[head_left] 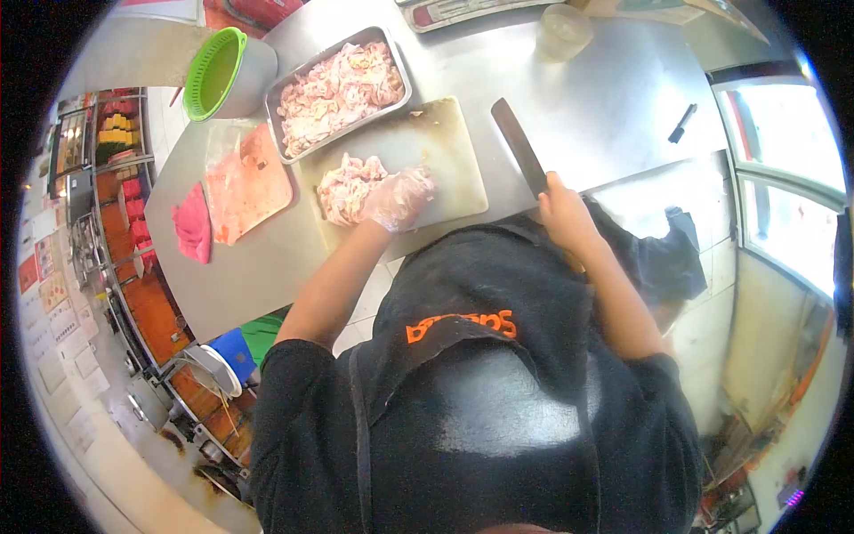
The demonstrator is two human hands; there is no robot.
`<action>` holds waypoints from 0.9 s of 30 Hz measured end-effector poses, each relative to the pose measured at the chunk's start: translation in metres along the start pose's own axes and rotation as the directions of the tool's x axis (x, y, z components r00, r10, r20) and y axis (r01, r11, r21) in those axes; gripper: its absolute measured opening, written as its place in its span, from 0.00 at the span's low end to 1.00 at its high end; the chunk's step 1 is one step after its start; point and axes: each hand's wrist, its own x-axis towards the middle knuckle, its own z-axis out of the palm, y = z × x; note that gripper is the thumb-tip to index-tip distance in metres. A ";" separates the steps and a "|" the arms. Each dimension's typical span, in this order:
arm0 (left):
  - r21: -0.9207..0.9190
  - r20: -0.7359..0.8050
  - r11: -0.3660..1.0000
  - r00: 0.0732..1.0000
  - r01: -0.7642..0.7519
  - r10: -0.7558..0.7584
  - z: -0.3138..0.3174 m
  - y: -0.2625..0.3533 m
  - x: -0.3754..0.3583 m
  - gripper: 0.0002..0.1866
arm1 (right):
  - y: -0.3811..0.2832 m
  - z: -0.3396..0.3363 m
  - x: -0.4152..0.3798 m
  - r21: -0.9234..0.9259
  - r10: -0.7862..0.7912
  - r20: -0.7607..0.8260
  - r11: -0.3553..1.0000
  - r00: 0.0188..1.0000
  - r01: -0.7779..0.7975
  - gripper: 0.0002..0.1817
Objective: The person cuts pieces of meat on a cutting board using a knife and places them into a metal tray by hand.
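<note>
My left hand (398, 199), in a clear plastic glove, rests on the right side of a pile of raw meat (349, 185) on the white cutting board (458, 169). Its fingers are curled over the meat, though the glove blurs their outline. To the right of the board, my right hand (562, 212) is bare and wrapped round the handle of a cleaver (519, 142). The long dark blade points up and to the left, over the metal table (614, 116). Above the board, a metal tray (405, 76) holds more raw meat (342, 93).
Left of the board lie a stained pinkish board (253, 191) under clear plastic and a pink cloth (191, 222). A bucket with a green basket (215, 76) stands at the upper left. Farther right are a clear container (563, 34) and a black marker (682, 124).
</note>
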 end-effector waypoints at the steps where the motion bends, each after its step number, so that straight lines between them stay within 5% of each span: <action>1: -0.092 -0.024 0.993 0.997 0.076 -0.079 0.021 -0.011 0.001 0.05 | 0.004 0.001 0.000 0.000 -0.024 -0.018 1.000 1.000 0.024 0.12; 3: -0.181 -0.041 0.972 0.986 0.152 -0.162 0.021 -0.023 -0.001 0.04 | 0.010 0.000 0.002 0.014 -0.006 -0.020 1.000 1.000 0.007 0.14; 4: -0.535 -0.001 0.781 0.924 0.322 -0.382 0.002 -0.024 -0.002 0.02 | 0.011 0.000 0.003 0.023 0.013 -0.022 1.000 1.000 -0.013 0.15; 5: -0.798 0.120 0.441 0.825 0.411 -0.552 -0.008 -0.027 -0.004 0.02 | 0.010 -0.001 0.004 0.024 0.012 -0.022 1.000 1.000 -0.011 0.15; 6: -0.966 0.093 0.159 0.851 0.202 -0.517 -0.001 -0.048 -0.008 0.01 | 0.008 -0.004 0.005 0.020 0.001 -0.026 1.000 1.000 -0.001 0.14; 8: -0.982 -0.106 -0.085 0.857 -0.171 -0.504 -0.009 -0.086 -0.016 0.03 | 0.005 -0.008 0.006 0.012 -0.014 -0.023 1.000 1.000 0.014 0.14; 9: -0.951 -0.261 -0.014 0.822 -0.310 -0.506 -0.033 -0.089 -0.019 0.05 | 0.004 -0.009 0.007 0.007 -0.027 -0.036 1.000 0.999 0.028 0.14; 11: -0.879 -0.363 0.476 0.618 0.020 -0.697 -0.088 -0.081 -0.023 0.12 | -0.001 -0.010 0.009 0.000 -0.051 -0.039 0.999 0.998 0.051 0.14; 12: -0.880 -0.362 0.474 0.610 0.025 -0.705 -0.085 -0.092 -0.029 0.12 | -0.004 -0.011 0.011 0.000 -0.041 -0.022 0.999 0.999 0.041 0.14; 13: -0.617 -0.595 0.778 0.579 0.116 -0.558 -0.083 -0.111 -0.035 0.13 | -0.006 -0.011 0.013 -0.002 -0.031 -0.006 1.000 0.999 0.031 0.14; 14: -0.250 -0.748 0.945 0.577 0.212 -0.327 -0.076 -0.123 -0.039 0.15 | -0.008 -0.010 0.013 -0.003 -0.037 -0.002 0.999 0.999 0.037 0.14; 18: -0.320 -0.636 0.908 0.649 0.272 -0.418 -0.054 -0.102 -0.054 0.11 | -0.005 -0.003 0.014 0.018 -0.057 -0.022 0.998 0.998 0.057 0.15; 20: -0.306 -0.234 0.827 0.805 0.471 -0.545 -0.059 -0.065 -0.052 0.09 | -0.004 0.000 0.013 0.026 -0.074 -0.028 0.997 0.997 0.075 0.15; 21: -0.305 -0.234 0.828 0.806 0.470 -0.543 -0.052 -0.058 -0.045 0.09 | -0.006 0.001 0.012 0.021 -0.072 -0.010 0.997 0.997 0.073 0.15; 23: 0.074 -0.145 0.804 0.804 0.590 -0.577 -0.026 -0.051 -0.033 0.15 | -0.006 0.004 0.012 0.013 -0.070 0.006 0.997 0.998 0.070 0.15; 24: 0.088 -0.182 0.811 0.810 0.578 -0.557 -0.025 -0.049 -0.030 0.22 | -0.006 0.007 0.012 0.026 -0.086 0.006 0.996 0.996 0.086 0.15; 27: -0.192 -0.001 0.795 0.810 0.575 -0.586 -0.033 -0.047 -0.030 0.17 | -0.010 0.007 0.010 0.051 -0.119 0.003 0.992 0.993 0.119 0.14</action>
